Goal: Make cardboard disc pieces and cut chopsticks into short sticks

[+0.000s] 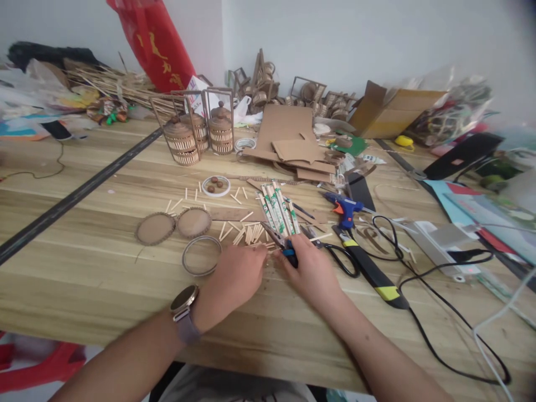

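My right hand (312,271) is wrapped round a pair of pliers (290,255) with blue and black handles, the jaws pointing up and left. Close beside it, my left hand (238,273) is closed in a pinch; whatever lies between its fingertips is too small to make out. Just beyond both hands is a pile of short cut wooden sticks (253,234). Wrapped chopsticks (276,209) in green-and-white paper lie behind the pliers. A ring (184,258) rests left of my left hand, near two round cardboard discs (156,229) with ridged rims.
Black-handled scissors (345,261), a blue glue gun (347,210) and a black-and-yellow tool (372,273) lie to the right among loose cables. A tape roll (216,186) holds small brown beads. Miniature lanterns (182,144) stand at back left, cardboard sheets (285,125) behind.
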Motion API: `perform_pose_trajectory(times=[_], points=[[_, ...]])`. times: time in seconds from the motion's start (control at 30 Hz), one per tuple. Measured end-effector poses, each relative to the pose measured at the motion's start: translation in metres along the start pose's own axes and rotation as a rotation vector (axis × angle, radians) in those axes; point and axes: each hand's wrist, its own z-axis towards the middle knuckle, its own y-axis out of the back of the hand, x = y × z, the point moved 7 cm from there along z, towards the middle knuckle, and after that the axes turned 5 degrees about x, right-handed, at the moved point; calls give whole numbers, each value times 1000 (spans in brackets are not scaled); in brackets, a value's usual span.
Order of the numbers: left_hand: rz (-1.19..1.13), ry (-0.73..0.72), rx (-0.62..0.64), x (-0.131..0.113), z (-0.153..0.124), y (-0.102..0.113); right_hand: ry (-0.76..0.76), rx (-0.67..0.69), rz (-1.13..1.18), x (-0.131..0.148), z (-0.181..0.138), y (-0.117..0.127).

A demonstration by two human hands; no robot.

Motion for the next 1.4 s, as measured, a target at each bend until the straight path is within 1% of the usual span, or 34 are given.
perform_pose_trajectory(times=[0.2,0.33,0.47,0.57,0.67,0.77,0.8,0.9,0.97,1.07,1.17,1.3,1.4], points=[[39,29,17,-3,-1,0,-28,40,-47,2,0,0],[51,17,-7,-5,-2,-1,-38,42,-88,4,-1,-1],[66,11,-15,-7,0,-6,-25,-20,-127,9,-1,0],[23,14,-50,-3,3,-6,-4,-68,-89,8,1,3],[-158,-58,-47,4,6,-1,27,-37,109,-2,5,7],[-551,-200,62,7,7,6,59,58,416,-12,9,13],[-706,-213,107,8,6,7,63,73,507,-15,10,16],[-1116,-142,191,14,6,4,53,33,673,-21,10,27],[-1264,-78,194,15,7,-1,74,17,676,-18,8,32],[-1269,-11,192,16,9,-12,132,89,596,-4,3,28],[-1220,-1,212,16,11,-21,182,167,501,8,-3,16],[-1195,19,220,13,10,-25,243,164,454,16,-6,6],[-1301,84,263,10,6,-26,294,179,454,20,-7,3]])
